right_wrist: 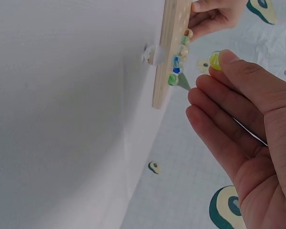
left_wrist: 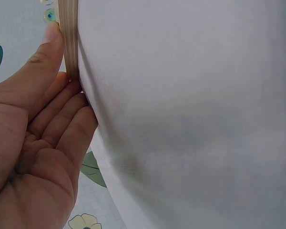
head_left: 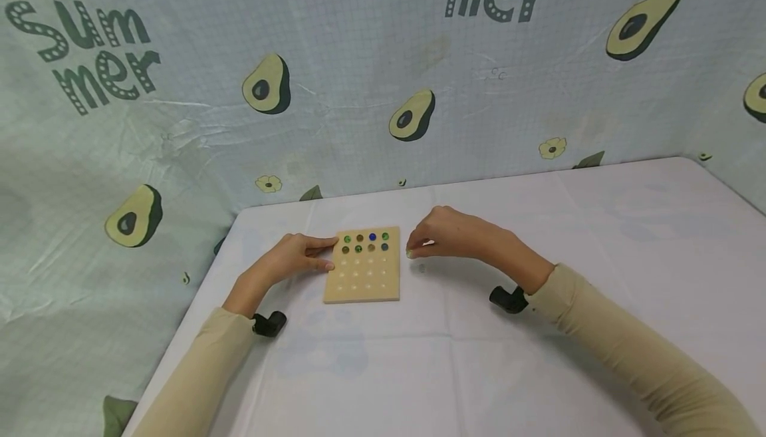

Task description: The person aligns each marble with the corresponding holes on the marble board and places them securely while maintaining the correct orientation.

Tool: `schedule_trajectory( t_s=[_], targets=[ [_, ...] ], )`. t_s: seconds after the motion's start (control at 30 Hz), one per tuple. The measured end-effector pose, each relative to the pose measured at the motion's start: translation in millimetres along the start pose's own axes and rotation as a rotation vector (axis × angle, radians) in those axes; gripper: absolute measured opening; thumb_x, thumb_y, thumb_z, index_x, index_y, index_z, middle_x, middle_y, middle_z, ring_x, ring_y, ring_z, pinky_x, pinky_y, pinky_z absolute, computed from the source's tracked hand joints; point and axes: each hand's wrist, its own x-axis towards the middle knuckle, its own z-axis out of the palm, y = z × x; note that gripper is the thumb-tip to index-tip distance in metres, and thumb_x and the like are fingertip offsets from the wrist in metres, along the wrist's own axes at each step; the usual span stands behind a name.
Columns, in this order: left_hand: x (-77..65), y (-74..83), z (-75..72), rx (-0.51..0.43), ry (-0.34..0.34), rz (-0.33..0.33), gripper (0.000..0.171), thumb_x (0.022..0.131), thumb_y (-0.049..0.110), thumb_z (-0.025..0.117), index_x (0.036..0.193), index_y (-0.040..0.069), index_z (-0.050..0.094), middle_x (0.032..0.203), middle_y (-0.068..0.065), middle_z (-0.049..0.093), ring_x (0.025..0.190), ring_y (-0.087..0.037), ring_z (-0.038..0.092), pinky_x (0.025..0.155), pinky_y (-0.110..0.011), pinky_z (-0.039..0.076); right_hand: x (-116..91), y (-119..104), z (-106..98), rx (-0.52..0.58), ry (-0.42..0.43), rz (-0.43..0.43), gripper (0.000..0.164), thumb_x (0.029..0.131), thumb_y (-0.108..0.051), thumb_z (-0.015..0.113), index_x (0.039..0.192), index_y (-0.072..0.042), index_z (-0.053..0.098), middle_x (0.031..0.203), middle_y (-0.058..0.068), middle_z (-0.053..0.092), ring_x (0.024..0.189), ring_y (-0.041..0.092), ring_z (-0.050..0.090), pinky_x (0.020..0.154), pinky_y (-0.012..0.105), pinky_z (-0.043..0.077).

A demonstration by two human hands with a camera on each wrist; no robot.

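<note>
A square wooden board point(head_left: 362, 295) with rows of round hollows lies on the table. Glass marbles point(head_left: 372, 237) in green, amber and blue sit in its two back rows; the hollows nearer the front hold none. My left hand point(head_left: 293, 254) grips the board's left edge, its thumb point(left_wrist: 50, 43) by the top face and fingers against the side. Just off the board's right edge, my right hand point(head_left: 449, 232) pinches a yellow-green marble point(right_wrist: 215, 60) between thumb and forefinger, above the table. A clear marble point(head_left: 421, 268) rests on the cloth below that hand.
A white cloth covers the table point(head_left: 383, 384). Behind and to the left hangs a pale curtain point(head_left: 335, 24) printed with avocados and lettering. A black wrist camera point(head_left: 270, 324) sits under the left wrist, another camera point(head_left: 509, 299) under the right.
</note>
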Motion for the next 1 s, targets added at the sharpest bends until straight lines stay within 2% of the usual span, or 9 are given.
schedule_trajectory(
  t_s=[0.23, 0.43, 0.63, 0.87, 1.0],
  targets=[
    [-0.6, 0.5, 0.7, 0.018, 0.001, -0.003, 0.069, 0.089, 0.042, 0.077, 0.150, 0.020, 0.053, 0.150, -0.008, 0.051, 0.145, -0.034, 0.039, 0.116, -0.055, 0.034, 8.4, -3.8, 3.9, -0.005, 0.032, -0.059, 0.013, 0.095, -0.020, 0.075, 0.103, -0.011, 0.081, 0.096, -0.006, 0.077, 0.086, 0.003, 0.070, 0.079, 0.023, 0.058],
    [-1.8, 1.8, 1.0, 0.019, 0.005, -0.004, 0.069, 0.089, 0.041, 0.077, 0.150, 0.020, 0.052, 0.150, -0.007, 0.051, 0.145, -0.033, 0.039, 0.116, -0.054, 0.034, 21.0, -11.0, 7.2, -0.006, 0.050, -0.070, 0.013, 0.095, -0.022, 0.075, 0.101, -0.012, 0.081, 0.094, -0.006, 0.077, 0.083, 0.001, 0.068, 0.077, 0.019, 0.056],
    [-1.3, 2.1, 0.7, 0.024, 0.006, -0.001, 0.067, 0.090, 0.040, 0.077, 0.149, 0.019, 0.053, 0.151, -0.011, 0.051, 0.144, -0.034, 0.041, 0.115, -0.054, 0.036, 32.2, -14.3, 11.3, 0.003, 0.077, -0.120, 0.015, 0.096, -0.023, 0.074, 0.097, -0.010, 0.081, 0.091, -0.005, 0.077, 0.080, 0.003, 0.068, 0.074, 0.018, 0.055],
    [-1.5, 1.4, 1.3, 0.029, 0.013, 0.019, 0.066, 0.090, 0.039, 0.077, 0.148, 0.018, 0.054, 0.149, -0.012, 0.052, 0.143, -0.033, 0.043, 0.113, -0.053, 0.039, 43.1, -15.8, 19.8, 0.027, 0.055, -0.090, 0.016, 0.097, -0.025, 0.073, 0.099, -0.011, 0.082, 0.091, -0.005, 0.077, 0.078, 0.000, 0.067, 0.072, 0.016, 0.054],
    [-1.4, -0.3, 0.9, 0.040, 0.018, 0.034, 0.066, 0.090, 0.040, 0.076, 0.148, 0.017, 0.055, 0.148, -0.012, 0.053, 0.142, -0.033, 0.044, 0.112, -0.052, 0.040, 53.3, -16.4, 25.2, 0.029, 0.062, -0.110, 0.016, 0.097, -0.025, 0.073, 0.098, -0.011, 0.082, 0.088, -0.006, 0.076, 0.073, -0.001, 0.063, 0.069, 0.015, 0.052]
  ],
)
